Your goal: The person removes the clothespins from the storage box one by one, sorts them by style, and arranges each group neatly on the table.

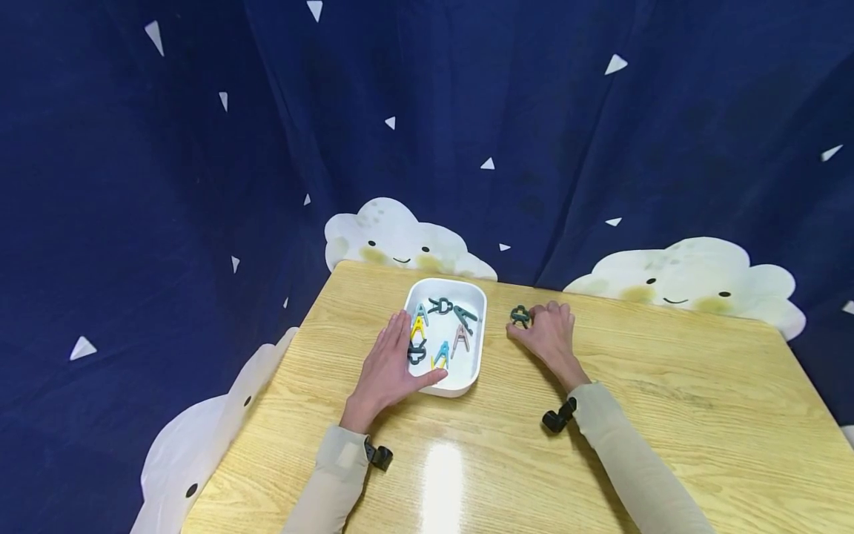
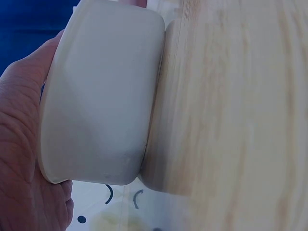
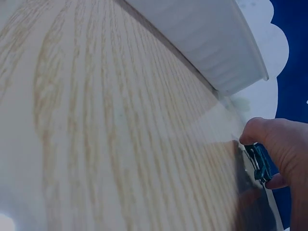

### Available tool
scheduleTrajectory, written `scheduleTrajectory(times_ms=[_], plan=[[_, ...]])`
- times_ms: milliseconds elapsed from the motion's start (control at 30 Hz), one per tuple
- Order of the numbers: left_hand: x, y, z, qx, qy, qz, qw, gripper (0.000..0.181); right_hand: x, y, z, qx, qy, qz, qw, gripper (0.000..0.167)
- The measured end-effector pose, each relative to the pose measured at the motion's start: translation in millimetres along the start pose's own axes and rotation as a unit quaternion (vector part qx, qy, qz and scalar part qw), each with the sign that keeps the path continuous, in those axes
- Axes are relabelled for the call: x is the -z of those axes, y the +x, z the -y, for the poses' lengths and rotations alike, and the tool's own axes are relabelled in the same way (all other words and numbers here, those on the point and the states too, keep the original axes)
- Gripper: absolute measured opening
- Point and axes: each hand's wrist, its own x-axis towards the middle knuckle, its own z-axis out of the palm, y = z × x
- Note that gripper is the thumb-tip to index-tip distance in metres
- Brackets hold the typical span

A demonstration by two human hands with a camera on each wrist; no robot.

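Note:
A white plastic tub (image 1: 472,376) stands on the table with several small spring clips in it: dark green, yellow, blue and pink. My left hand (image 1: 389,373) rests along the tub's left rim with straight fingers, its thumb stretched over the near edge. In the left wrist view the palm lies against the tub's side (image 2: 101,96). Right of the tub, my right hand (image 1: 551,335) pinches a dark green clip (image 1: 520,316) between thumb and fingers, at the table surface. The right wrist view shows part of that clip (image 3: 260,162) between thumb and finger.
The wooden table (image 1: 640,415) stretches to the right and toward me. Behind it hangs a dark blue curtain (image 1: 440,81) with white triangles and cloud prints (image 1: 694,282). A small black camera sits on each wrist.

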Motion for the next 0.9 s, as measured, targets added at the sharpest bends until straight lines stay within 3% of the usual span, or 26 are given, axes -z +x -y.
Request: scheduleTrajectory(times_ms=[900], plan=[[-0.7,0.8,1.1,-0.001,0.004,0.005,1.0000,0.135,-4.5,-5.1,-4.1,-0.005,-0.006,-0.003,1.0000,0.065]])
